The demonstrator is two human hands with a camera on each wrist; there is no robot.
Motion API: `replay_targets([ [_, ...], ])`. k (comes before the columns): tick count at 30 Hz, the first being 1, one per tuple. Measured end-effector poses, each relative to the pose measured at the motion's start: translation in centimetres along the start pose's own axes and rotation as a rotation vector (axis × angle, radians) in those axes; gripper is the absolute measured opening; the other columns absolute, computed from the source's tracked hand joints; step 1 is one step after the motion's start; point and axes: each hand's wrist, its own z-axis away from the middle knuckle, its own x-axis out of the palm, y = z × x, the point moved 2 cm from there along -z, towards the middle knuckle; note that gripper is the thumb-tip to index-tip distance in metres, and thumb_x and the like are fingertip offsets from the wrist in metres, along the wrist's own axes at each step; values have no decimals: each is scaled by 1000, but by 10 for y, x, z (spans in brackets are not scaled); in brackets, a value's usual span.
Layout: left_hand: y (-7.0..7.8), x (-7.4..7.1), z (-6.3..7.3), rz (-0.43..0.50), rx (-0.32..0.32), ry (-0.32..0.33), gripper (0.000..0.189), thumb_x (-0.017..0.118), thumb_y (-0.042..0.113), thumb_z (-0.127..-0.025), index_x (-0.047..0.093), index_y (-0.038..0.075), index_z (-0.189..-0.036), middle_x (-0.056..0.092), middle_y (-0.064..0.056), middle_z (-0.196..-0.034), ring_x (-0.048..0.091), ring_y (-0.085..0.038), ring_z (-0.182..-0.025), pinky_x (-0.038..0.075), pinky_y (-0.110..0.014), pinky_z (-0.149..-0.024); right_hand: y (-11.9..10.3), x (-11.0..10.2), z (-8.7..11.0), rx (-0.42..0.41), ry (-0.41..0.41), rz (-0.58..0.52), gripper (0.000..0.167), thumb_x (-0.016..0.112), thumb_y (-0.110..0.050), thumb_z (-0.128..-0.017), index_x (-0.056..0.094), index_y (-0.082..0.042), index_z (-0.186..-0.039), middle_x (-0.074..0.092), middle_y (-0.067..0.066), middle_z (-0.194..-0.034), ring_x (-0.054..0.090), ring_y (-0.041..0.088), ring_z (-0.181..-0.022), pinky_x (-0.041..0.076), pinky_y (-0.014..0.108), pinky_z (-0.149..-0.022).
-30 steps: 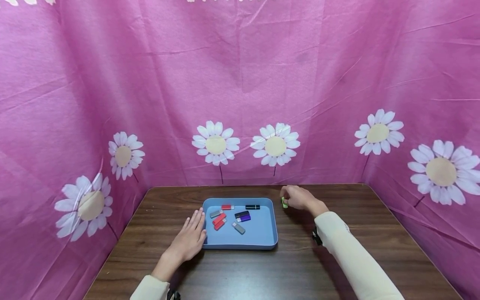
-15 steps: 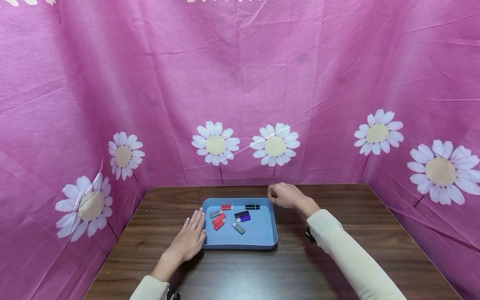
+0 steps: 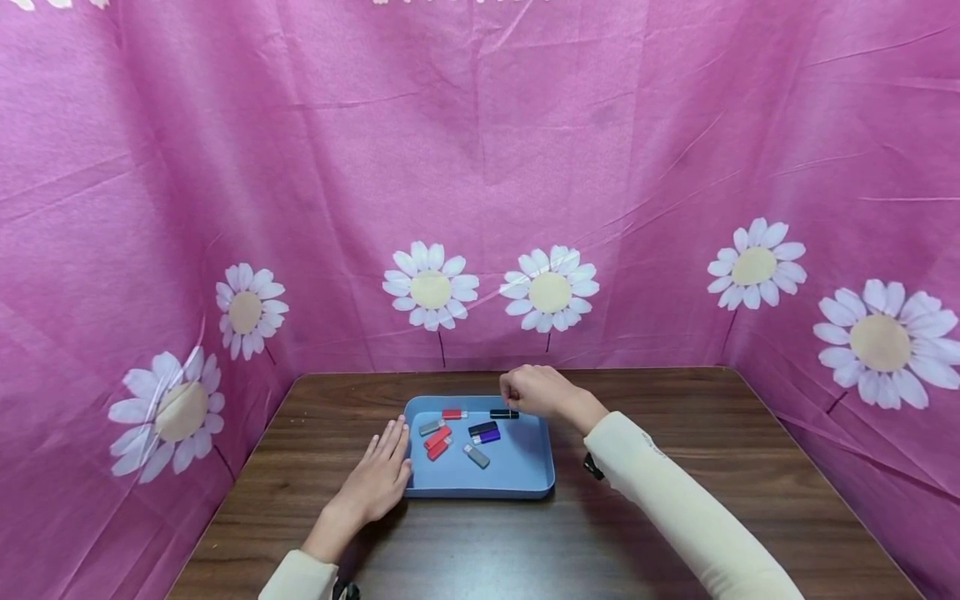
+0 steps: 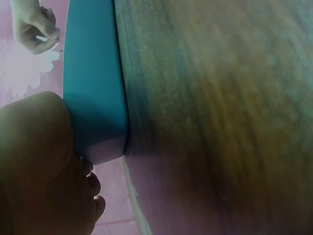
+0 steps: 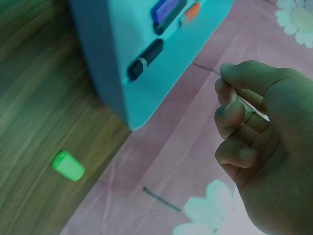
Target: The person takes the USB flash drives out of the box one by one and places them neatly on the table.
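Note:
In the head view my left hand [image 3: 377, 475] lies with straight fingers along the left wall of a blue tray [image 3: 517, 475]. My right hand [image 3: 543, 390] hangs over the tray's far right corner, fingers loosely curled, with nothing visible between them. Just by its fingertips is a black USB stick [image 3: 502, 414] with a pale band. Elsewhere in the tray lie a purple USB stick [image 3: 490, 437], another black one [image 3: 483, 429], grey ones [image 3: 477, 457] and red ones [image 3: 453, 414]. A small bright green piece [image 5: 68, 165] lies on the table beside the tray; the right hand and wrist hide it from the head view.
The brown wooden table [image 3: 480, 550] carries the tray near its far edge. A pink cloth [image 3: 480, 167] printed with white flowers hangs behind the table and along both sides.
My right hand has moved left, from beside the green piece across the tray's right rim to above the black stick. The left hand and the tray have stayed put.

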Motion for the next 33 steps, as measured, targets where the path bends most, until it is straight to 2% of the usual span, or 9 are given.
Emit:
replay_targets([
  [9,1,-1,1,2,9,12,61,44,22,-113,29,-8,-164,22,-22,-177,19,-40,-165,21,-59,-134,-30,0,-26,-83,-20,-6,9,72,-14,-99,74,-20,-92,62,-10,-78,55,7,-71,48,24,-64],
  [17,0,-1,1,-6,8,5,61,44,22,-114,28,-8,-164,20,-21,-177,18,-40,-166,21,-59,-134,-55,1,-44,-122,-54,-9,10,71,-11,-99,77,-18,-94,61,-10,-77,55,8,-71,47,22,-65],
  [29,1,-2,-1,-1,7,10,61,44,22,-113,28,-8,-164,21,-22,-177,18,-40,-165,21,-59,-133,-79,16,-69,-184,-92,10,5,74,-15,-99,78,-17,-96,69,-7,-82,57,7,-72,46,17,-62],
  [33,1,-2,0,19,28,42,60,45,19,-111,32,-10,-162,25,-25,-175,23,-44,-163,24,-63,-131,-84,23,-75,-187,-95,17,10,74,-14,-99,77,-21,-91,68,-9,-80,56,6,-71,45,17,-62],
])
